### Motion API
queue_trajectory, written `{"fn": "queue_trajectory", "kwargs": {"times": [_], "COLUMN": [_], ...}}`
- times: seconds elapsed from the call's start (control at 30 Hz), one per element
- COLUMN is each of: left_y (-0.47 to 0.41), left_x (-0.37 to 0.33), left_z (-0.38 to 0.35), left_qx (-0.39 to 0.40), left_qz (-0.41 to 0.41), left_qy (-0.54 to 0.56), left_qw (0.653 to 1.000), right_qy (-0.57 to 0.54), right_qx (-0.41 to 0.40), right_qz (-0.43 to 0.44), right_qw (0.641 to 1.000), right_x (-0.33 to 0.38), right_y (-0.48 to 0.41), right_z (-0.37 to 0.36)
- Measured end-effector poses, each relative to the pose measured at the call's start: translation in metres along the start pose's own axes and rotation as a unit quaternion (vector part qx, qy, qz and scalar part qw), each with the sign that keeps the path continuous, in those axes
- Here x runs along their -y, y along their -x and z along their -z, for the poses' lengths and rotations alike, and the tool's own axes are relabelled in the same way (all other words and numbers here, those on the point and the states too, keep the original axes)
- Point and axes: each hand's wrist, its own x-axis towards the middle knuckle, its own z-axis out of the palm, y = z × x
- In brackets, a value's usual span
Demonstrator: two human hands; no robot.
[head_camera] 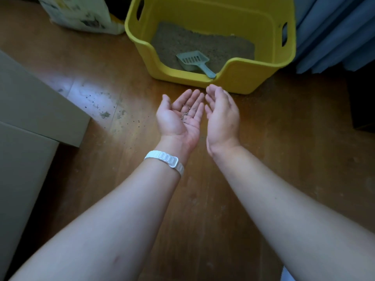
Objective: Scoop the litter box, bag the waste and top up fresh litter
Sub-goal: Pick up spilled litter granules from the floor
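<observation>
A yellow litter box stands on the wooden floor, filled with grey litter. A grey-blue slotted scoop lies in it, its handle resting at the low front edge. My left hand is held palm up just in front of the box, with a few litter grains lying on the flat palm. My right hand is beside it, cupped on its side with relaxed fingers, holding nothing. A white band sits on my left wrist.
A white printed litter bag stands at the back left. Spilled grains and dust dot the floor to the left. Grey cardboard boxes fill the left side. Blue curtains hang at the right, beside a dark object.
</observation>
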Motion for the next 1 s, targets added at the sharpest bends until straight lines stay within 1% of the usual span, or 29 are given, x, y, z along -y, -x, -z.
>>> {"fn": "queue_trajectory", "kwargs": {"times": [0.1,0.17,0.4,0.6,0.77,1.0], "left_y": [0.007,0.012,0.026,0.046,0.11,0.243], "left_x": [0.0,0.002,0.003,-0.006,-0.02,-0.061], "left_z": [-0.027,-0.041,-0.085,-0.142,-0.217,-0.353], "left_qx": [0.002,0.006,0.012,0.024,-0.008,-0.027], "left_qz": [-0.019,-0.023,-0.033,-0.05,-0.06,-0.062], "left_qy": [0.015,0.016,0.012,0.004,-0.015,-0.033], "left_qw": [1.0,1.0,0.999,0.998,0.998,0.997], "right_qy": [-0.106,-0.144,-0.175,-0.182,-0.188,-0.192], "right_qx": [-0.009,-0.015,-0.038,-0.025,-0.031,-0.029], "right_qz": [-0.023,-0.028,-0.04,-0.036,-0.062,-0.054], "right_qw": [0.994,0.989,0.983,0.982,0.98,0.98], "right_x": [0.018,0.032,0.079,0.134,0.222,0.395], "right_y": [0.001,0.001,-0.004,-0.015,0.007,0.077], "right_z": [-0.008,-0.01,-0.01,-0.018,-0.025,-0.056]}}
